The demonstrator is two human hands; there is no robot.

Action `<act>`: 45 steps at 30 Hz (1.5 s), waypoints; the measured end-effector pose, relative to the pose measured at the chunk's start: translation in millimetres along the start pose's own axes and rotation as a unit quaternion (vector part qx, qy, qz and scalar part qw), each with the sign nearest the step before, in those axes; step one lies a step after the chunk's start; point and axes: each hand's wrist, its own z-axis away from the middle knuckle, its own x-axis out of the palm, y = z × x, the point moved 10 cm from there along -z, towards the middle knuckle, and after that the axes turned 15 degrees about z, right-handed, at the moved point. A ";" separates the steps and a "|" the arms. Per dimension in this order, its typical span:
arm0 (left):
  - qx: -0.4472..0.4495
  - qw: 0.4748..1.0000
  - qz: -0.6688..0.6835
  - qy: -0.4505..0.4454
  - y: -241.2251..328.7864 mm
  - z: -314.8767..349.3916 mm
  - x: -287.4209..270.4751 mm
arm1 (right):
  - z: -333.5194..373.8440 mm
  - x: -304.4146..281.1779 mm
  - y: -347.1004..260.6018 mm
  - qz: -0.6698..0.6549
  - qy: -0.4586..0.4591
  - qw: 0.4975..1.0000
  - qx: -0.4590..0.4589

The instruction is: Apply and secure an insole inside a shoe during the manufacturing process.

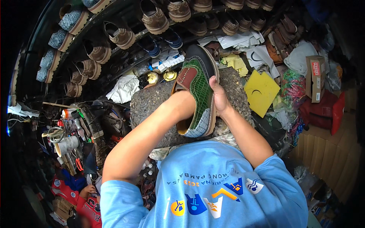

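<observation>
One green shoe point(197, 95): right hand point(219, 99) clamped on its side, left hand point(182, 102) seemingly hidden inside it.

Dim workshop, shoe racks point(114, 36), cardboard boxes point(327, 152)

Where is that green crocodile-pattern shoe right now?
In the head view's centre, the green crocodile-pattern leather shoe is held over the grey stone block, left hand inside it, right hand gripping its side.

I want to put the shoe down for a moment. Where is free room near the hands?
Bare patches show on the stone block: right of the green shoe, beside the right hand, and left of the left hand, near the block's left edge. Beyond it is crowded: paper scraps, yellow sheet, tins, tools.
</observation>
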 end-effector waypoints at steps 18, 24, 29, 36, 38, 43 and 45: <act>-0.067 0.885 0.183 0.423 -8.8 190.6 -62.5 | -3.5 5.5 -20.7 -0.071 -0.025 0.997 0.008; -0.328 0.807 0.126 0.474 -89.0 254.3 49.2 | 20.2 -27.9 -4.6 0.256 0.016 0.951 0.173; -0.433 0.802 0.130 0.390 -99.7 253.0 97.3 | 42.5 -7.1 -123.8 0.672 0.157 0.723 -0.033; -0.348 0.686 0.426 0.476 -147.1 274.5 103.7 | 145.8 212.6 -240.9 0.598 -0.052 0.634 -0.488; -0.263 0.628 0.511 0.524 -120.0 263.0 68.1 | 146.0 216.8 -249.9 0.728 0.081 0.635 -0.247; -0.064 0.391 0.780 0.484 -100.4 242.5 43.7 | 181.7 187.3 -258.6 0.698 0.021 0.615 -0.367; 0.027 0.289 0.858 0.423 -99.9 233.0 50.4 | 197.5 175.4 -263.7 0.687 -0.007 0.600 -0.410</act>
